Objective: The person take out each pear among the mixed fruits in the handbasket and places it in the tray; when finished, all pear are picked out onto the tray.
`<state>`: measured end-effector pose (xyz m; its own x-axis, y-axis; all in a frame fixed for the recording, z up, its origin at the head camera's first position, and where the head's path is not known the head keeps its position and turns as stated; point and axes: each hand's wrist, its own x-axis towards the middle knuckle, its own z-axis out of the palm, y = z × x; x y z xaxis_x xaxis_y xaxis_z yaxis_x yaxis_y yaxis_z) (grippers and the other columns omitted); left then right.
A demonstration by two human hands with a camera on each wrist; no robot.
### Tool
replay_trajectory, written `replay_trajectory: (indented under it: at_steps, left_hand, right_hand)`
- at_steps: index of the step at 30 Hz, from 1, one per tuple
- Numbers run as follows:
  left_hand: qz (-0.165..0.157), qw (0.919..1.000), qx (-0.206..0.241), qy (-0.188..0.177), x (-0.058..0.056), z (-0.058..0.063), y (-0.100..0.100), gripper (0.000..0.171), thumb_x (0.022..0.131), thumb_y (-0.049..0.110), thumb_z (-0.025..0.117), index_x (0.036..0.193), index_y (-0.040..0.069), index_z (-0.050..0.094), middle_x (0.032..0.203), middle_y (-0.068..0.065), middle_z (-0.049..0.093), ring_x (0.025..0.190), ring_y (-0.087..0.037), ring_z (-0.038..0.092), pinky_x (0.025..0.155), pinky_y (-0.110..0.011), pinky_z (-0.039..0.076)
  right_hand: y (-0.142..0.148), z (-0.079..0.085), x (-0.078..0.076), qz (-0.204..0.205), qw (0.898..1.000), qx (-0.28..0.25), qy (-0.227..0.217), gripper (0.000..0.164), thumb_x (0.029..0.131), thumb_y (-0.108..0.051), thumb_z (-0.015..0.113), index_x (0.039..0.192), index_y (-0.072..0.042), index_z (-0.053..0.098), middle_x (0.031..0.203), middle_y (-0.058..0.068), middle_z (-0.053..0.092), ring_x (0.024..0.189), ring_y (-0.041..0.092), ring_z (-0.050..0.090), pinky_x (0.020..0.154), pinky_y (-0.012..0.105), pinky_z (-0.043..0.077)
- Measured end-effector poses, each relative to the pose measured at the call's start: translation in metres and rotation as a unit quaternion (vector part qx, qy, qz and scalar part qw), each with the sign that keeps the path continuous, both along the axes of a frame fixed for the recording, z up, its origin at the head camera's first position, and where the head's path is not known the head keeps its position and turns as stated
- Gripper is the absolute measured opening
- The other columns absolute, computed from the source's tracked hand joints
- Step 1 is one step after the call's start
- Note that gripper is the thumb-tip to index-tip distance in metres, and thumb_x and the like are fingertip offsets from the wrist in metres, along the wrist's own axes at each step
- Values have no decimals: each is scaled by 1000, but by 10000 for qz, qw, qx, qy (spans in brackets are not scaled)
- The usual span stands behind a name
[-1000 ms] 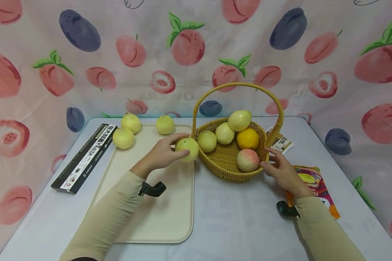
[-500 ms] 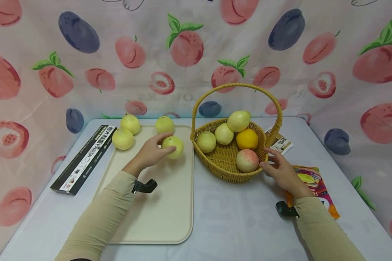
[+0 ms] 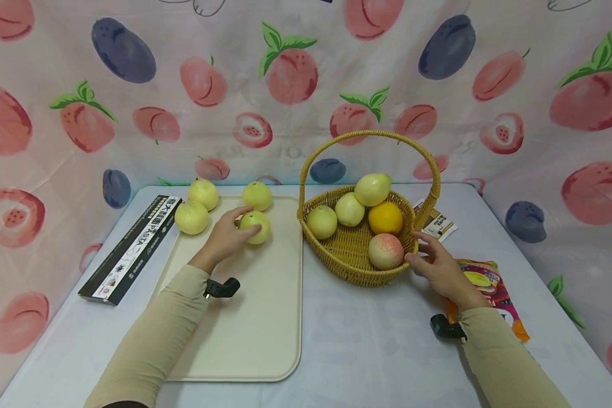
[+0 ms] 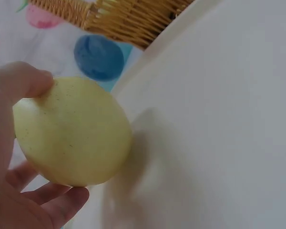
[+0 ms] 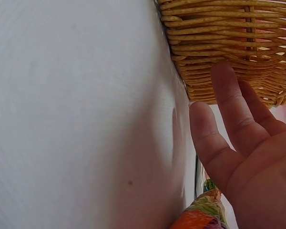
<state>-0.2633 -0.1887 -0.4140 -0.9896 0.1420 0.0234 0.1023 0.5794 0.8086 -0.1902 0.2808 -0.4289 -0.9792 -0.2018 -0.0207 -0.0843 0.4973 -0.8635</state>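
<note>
My left hand (image 3: 228, 237) grips a round yellow-green pear (image 3: 255, 228), thumb on one side and fingers on the other. In the left wrist view the pear (image 4: 74, 131) is close over the beige tray (image 4: 219, 119), its shadow beside it. At the tray's far end stand another pear (image 3: 257, 195) and, by the left corner, two more pears (image 3: 191, 217). My right hand (image 3: 441, 272) rests against the right side of the wicker basket (image 3: 349, 249); in the right wrist view its fingers (image 5: 229, 95) lie nearly straight at the woven wall. Its thumb is hidden there.
Inside the basket are a peach (image 3: 386, 251), an orange (image 3: 385, 218) and several pale green fruits (image 3: 350, 209). A tall handle (image 3: 369, 133) arches over it. A black pasta box (image 3: 130, 249) lies left, a colourful packet (image 3: 489, 283) right, a small packet (image 3: 441, 225) behind the basket.
My left hand has moved left with the pear, from the basket's left rim to over the tray's far part. My right hand stays at the basket.
</note>
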Motion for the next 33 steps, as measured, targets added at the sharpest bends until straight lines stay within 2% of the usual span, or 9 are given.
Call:
replay_trajectory:
  at_steps: [9, 20, 33]
  left_hand:
    - [169, 9995, 198, -165, -6, -6, -5, 67, 95, 34, 68, 151, 8, 42, 152, -15, 41, 134, -36, 41, 107, -51, 38]
    - [429, 9982, 423, -26, -16, -11, -4, 64, 95, 33, 70, 148, 6, 44, 149, -17, 43, 133, -33, 43, 107, -48, 39]
    - [541, 9975, 448, 105, -27, -14, -2, 62, 96, 29, 70, 148, 5, 45, 146, -21, 45, 134, -33, 43, 109, -47, 37]
  right_hand:
    - [0, -1, -1, -10, 10000, 27, 16, 64, 106, -27, 54, 157, -7, 23, 149, 37, 32, 122, 52, 50, 92, 52, 51]
    - [1, -2, -1, -58, 10000, 77, -8, 65, 105, -30, 55, 158, -9, 23, 148, 35, 35, 120, 50, 52, 92, 48, 52]
    - [1, -1, 0, -55, 9999, 61, -108, 68, 105, -35, 55, 159, -12, 21, 150, 34, 32, 122, 49, 51, 95, 53, 50]
